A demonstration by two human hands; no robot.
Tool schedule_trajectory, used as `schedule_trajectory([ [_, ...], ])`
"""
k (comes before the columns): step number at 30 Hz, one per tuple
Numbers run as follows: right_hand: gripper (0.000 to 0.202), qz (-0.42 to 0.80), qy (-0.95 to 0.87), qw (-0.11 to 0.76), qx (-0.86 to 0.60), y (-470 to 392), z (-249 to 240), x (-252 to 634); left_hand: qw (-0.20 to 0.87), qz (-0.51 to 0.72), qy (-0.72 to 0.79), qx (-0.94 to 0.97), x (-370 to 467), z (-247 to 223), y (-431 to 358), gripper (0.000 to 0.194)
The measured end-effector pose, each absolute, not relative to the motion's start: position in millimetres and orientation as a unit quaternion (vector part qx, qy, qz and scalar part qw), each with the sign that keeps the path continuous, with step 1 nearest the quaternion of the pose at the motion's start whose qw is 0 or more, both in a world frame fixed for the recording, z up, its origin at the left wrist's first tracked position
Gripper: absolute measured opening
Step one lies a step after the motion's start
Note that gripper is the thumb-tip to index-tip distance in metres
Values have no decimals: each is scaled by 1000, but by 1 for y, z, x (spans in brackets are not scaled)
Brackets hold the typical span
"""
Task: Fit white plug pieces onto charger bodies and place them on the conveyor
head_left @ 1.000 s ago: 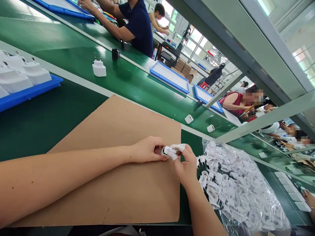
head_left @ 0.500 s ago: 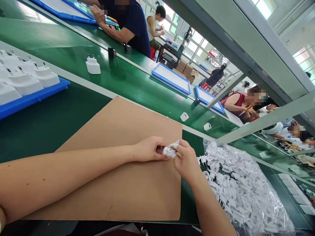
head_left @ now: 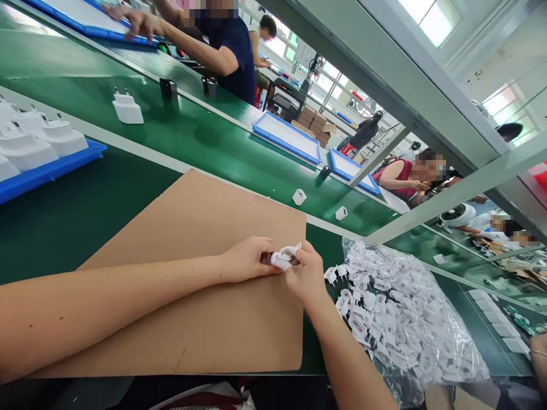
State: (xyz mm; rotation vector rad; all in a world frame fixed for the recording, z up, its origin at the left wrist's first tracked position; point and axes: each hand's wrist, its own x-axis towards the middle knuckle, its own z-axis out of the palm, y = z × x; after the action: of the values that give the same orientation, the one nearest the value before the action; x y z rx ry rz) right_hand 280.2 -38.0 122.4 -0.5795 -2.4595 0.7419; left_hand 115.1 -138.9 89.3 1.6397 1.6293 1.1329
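Observation:
Above the right part of a brown cardboard sheet [head_left: 200, 324], my two hands meet around a small white plastic plug casing [head_left: 280, 259]. My left hand [head_left: 252, 257] grips its left side between thumb and fingers. From the right, my right hand [head_left: 310, 272] pinches the other side, and its fingertips partly cover the piece. Beside my right forearm, a clear plastic bag [head_left: 410, 313] spreads over many similar white plug parts. Some loose white plug pieces [head_left: 337, 274] lie at its near left corner.
At left, a blue tray [head_left: 55, 173] holds white plug adapters. One adapter [head_left: 127, 109] and two small white blocks [head_left: 299, 197] sit on the green conveyor belt [head_left: 205, 148]. A slanting metal post [head_left: 444, 199] crosses at right. Across the belt works a person in dark blue [head_left: 235, 57].
My right fingers have shifted on the casing, which has turned slightly. Items on the belt appear further left as the view shifted. The person across has moved their hands toward a blue tray.

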Motion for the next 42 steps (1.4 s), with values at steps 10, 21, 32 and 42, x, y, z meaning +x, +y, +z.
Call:
schedule_trajectory([
  [10,18,359,-857,299,-216,-42,121,283,317,422,591,610,111,98,-140,35],
  [21,17,278,-891,298,-198,-48,123,287,320,429,586,608,108,89,-138,31],
  [32,28,212,-928,234,-196,-42,124,285,318,430,589,606,107,86,-136,32],
  [42,30,246,-929,179,-210,-35,140,278,322,419,608,592,112,95,-139,33],
])
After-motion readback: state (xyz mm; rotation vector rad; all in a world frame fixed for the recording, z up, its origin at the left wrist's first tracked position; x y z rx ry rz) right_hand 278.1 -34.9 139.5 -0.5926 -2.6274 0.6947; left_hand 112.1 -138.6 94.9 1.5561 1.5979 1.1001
